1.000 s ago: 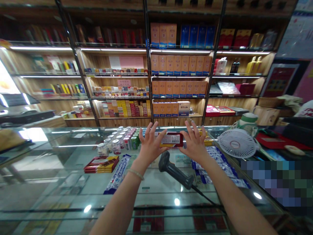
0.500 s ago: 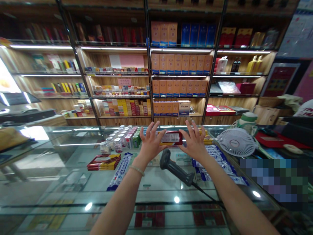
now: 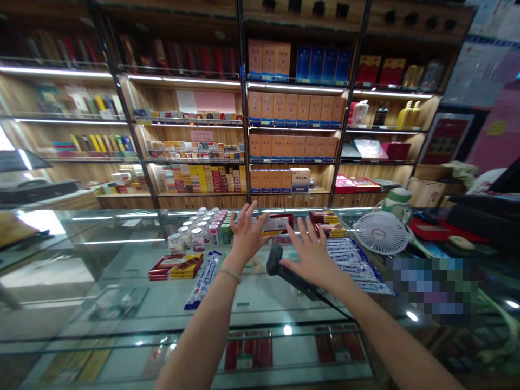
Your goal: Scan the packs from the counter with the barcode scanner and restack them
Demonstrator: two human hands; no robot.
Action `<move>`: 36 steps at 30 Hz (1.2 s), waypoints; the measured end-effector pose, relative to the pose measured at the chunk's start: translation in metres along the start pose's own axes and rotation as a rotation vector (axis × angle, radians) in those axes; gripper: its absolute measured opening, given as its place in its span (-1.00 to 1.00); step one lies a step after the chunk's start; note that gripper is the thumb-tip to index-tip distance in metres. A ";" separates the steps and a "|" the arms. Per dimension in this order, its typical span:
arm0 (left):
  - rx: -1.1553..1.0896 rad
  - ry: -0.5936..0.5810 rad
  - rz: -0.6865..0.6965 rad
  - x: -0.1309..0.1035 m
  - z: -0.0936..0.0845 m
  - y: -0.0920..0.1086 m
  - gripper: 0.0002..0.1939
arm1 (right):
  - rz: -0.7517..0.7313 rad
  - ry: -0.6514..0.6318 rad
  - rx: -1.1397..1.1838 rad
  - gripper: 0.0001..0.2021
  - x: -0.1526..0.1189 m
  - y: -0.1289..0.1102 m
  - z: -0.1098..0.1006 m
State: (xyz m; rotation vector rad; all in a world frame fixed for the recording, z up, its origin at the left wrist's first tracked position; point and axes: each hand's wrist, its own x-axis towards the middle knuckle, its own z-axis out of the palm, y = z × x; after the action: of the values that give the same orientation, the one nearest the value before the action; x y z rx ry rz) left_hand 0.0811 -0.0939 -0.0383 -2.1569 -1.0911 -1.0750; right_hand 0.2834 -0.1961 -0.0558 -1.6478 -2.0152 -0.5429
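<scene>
My left hand (image 3: 247,236) is open, fingers spread, at the left end of a red and yellow chocolate bar (image 3: 280,223) with a white label. I cannot tell whether its fingertips touch the wrapper. My right hand (image 3: 312,254) is also open, its palm down, just in front of the bar's right end. Its thumb hangs over the black barcode scanner (image 3: 274,260), which lies on the glass counter (image 3: 244,330) with its cable running right. The hand hides part of the scanner's body.
Left stand a stack of chocolate bars (image 3: 175,267), a blue-white packet (image 3: 204,281) and several jars (image 3: 197,238). More blue-white packets (image 3: 353,262), chocolate bars (image 3: 331,230) and a white fan (image 3: 381,234) are at right. Stocked shelves (image 3: 284,192) line the wall.
My right hand has moved away from the chocolate bar, down and toward the scanner. My left hand stays by the bar's left end. The whole view has shifted slightly.
</scene>
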 end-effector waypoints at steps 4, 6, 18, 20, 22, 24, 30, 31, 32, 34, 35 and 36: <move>-0.018 -0.008 -0.025 -0.001 0.001 -0.003 -0.26 | 0.055 -0.057 -0.001 -0.08 -0.027 -0.027 0.013; -0.023 -0.002 -0.027 -0.002 0.004 -0.004 -0.24 | 0.086 -0.051 -0.012 -0.09 -0.034 -0.034 0.019; -0.060 -0.012 -0.006 -0.005 0.008 -0.008 -0.21 | 0.166 -0.032 -0.041 -0.55 -0.039 -0.050 0.030; -0.053 -0.013 -0.007 -0.005 0.007 -0.009 -0.22 | 0.150 -0.036 -0.026 -0.61 -0.039 -0.049 0.030; -0.048 -0.013 -0.014 -0.005 0.006 -0.009 -0.24 | 0.135 -0.019 0.017 -0.65 -0.039 -0.046 0.029; -0.034 -0.014 -0.031 -0.005 0.005 -0.010 -0.25 | 0.139 0.014 0.099 -0.70 -0.040 -0.043 0.026; 0.007 -0.023 -0.085 -0.005 0.004 -0.013 -0.27 | 0.241 0.098 0.607 -0.64 -0.044 -0.027 0.006; 0.007 -0.025 -0.088 -0.005 0.005 -0.013 -0.27 | 0.267 0.086 0.716 -0.62 -0.044 -0.024 0.002; 0.005 -0.027 -0.089 -0.005 0.005 -0.013 -0.27 | 0.303 0.056 0.823 -0.60 -0.045 -0.022 -0.002; -0.001 -0.029 -0.092 -0.005 0.005 -0.013 -0.28 | 0.392 -0.042 1.019 -0.56 -0.045 -0.021 -0.010; -0.003 -0.029 -0.095 -0.005 0.005 -0.013 -0.29 | 0.435 -0.084 1.096 -0.54 -0.045 -0.021 -0.014; -0.005 -0.027 -0.096 -0.005 0.005 -0.013 -0.30 | 0.470 -0.109 1.156 -0.52 -0.045 -0.021 -0.018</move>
State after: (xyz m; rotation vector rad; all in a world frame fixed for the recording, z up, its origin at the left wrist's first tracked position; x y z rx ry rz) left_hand 0.0703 -0.0853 -0.0439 -2.1474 -1.2165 -1.0944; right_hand 0.2717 -0.2467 -0.0679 -1.2680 -1.3957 0.7673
